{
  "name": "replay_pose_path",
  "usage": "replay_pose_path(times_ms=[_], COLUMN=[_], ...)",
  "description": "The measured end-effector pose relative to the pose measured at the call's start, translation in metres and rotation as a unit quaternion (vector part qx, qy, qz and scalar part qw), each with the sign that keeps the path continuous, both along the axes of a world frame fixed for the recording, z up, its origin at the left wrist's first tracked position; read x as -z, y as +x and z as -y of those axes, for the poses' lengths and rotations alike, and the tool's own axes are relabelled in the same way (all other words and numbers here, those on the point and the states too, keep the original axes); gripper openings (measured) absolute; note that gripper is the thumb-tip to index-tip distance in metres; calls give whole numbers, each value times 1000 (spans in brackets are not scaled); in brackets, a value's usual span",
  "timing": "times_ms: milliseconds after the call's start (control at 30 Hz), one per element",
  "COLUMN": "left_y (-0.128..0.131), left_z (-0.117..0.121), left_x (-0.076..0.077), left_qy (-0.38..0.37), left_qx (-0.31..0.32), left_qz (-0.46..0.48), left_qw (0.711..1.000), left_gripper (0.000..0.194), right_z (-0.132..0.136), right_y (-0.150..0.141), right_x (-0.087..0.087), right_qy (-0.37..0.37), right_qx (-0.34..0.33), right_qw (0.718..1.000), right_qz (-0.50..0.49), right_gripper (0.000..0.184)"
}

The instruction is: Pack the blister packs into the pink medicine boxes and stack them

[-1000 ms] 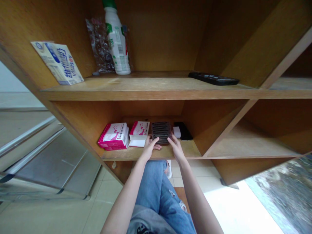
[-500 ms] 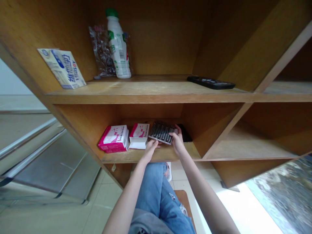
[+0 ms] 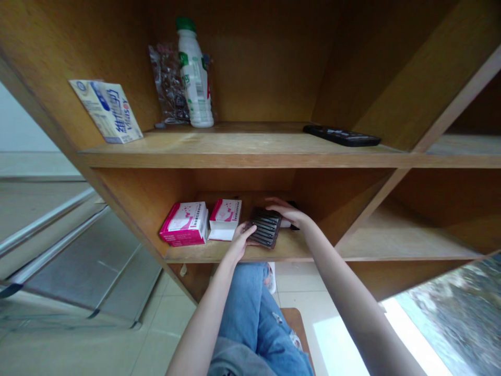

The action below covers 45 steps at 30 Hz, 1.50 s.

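Ribbed black tray (image 3: pixel 266 227) is what I've got hold of, sitting at an angle near the front of the lower wooden shelf (image 3: pixel 230 254), just right of the middle of the frame. My left hand (image 3: pixel 238 243) pinches it from the lower left, with the fingers pressed on its left edge. My right hand (image 3: pixel 285 211) reaches over from the right, fingers lying across its top corner, so both hands are closed on it from opposite sides. Can't tell if it's actually lifted off the board.

Just left of it there's a white-and-pink box (image 3: pixel 225 219) on a white packet, then a bigger pink box (image 3: pixel 183 223). A small white item (image 3: pixel 286 223) and something black (image 3: pixel 293 204) are tucked behind my right hand.

Shelf above has a white bottle with a green cap (image 3: pixel 194 73), a clear plastic bag (image 3: pixel 168 83), a leaning Vitasoy carton (image 3: pixel 105 111) at upper left, and a flat black handset (image 3: pixel 342 136) at right.
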State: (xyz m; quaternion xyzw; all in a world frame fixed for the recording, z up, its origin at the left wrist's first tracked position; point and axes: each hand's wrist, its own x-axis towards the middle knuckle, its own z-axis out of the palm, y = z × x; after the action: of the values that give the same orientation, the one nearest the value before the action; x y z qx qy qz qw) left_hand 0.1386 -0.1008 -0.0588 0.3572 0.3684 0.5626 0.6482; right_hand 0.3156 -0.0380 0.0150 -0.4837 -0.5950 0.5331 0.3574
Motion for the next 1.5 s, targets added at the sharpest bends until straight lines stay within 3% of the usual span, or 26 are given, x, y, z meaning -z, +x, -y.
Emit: replay_pose_path(times_ms=[100, 200, 267, 333, 500, 600, 700, 833, 967, 1067, 1167, 1233, 1333, 1500], left_y=[1, 2, 4, 7, 10, 10, 10, 11, 11, 11, 11, 10, 10, 8], left_z=[0, -1, -1, -1, -2, -3, -4, -4, -3, -2, -2, -2, -2, -1], left_x=[1, 1, 2, 2, 3, 5, 6, 6, 5, 5, 5, 4, 2, 1], left_qy=[1, -4, -2, 2, 3, -2, 3, 25, 26, 22, 12, 5, 5, 14], left_qx=[-26, -46, -67, -92, -121, -126, -131, -140, -136, -129, -124, -125, -127, -120], left_qz=[7, 8, 6, -3, -14, -18, -27, -43, -44, -44, -39, -29, -9, 9], left_qw=[1000, 999, 998, 996, 992, 992, 991, 989, 989, 990, 991, 992, 992, 993], left_gripper=[40, 45, 47, 50, 55, 54, 54, 51, 52, 51, 52, 54, 55, 54], right_z=[-1, 9, 19, 26, 31, 40, 64, 101, 110, 102, 96, 95, 95, 91], right_y=[6, 18, 24, 26, 24, 23, 20, 9, -7, -16, -21, -23, -25, -29], right_x=[9, 23, 32, 41, 54, 56, 56, 59, 71, 77, 78, 77, 78, 79], right_qy=[88, 163, 173, 178, 187, 185, 166, 102, 98, 164, 251, 272, 244, 128], right_qx=[110, 247, 288, 292, 280, 291, 259, 181, 159, 195, 269, 307, 327, 287], right_qw=[988, 931, 896, 883, 904, 933, 948, 964, 970, 964, 928, 906, 906, 946], right_qz=[62, 214, 289, 321, 265, 100, -82, -166, -156, -72, 56, 104, 113, 78], right_gripper=[40, 36, 41, 48, 53, 57, 51, 39, 35, 34, 39, 49, 62, 67])
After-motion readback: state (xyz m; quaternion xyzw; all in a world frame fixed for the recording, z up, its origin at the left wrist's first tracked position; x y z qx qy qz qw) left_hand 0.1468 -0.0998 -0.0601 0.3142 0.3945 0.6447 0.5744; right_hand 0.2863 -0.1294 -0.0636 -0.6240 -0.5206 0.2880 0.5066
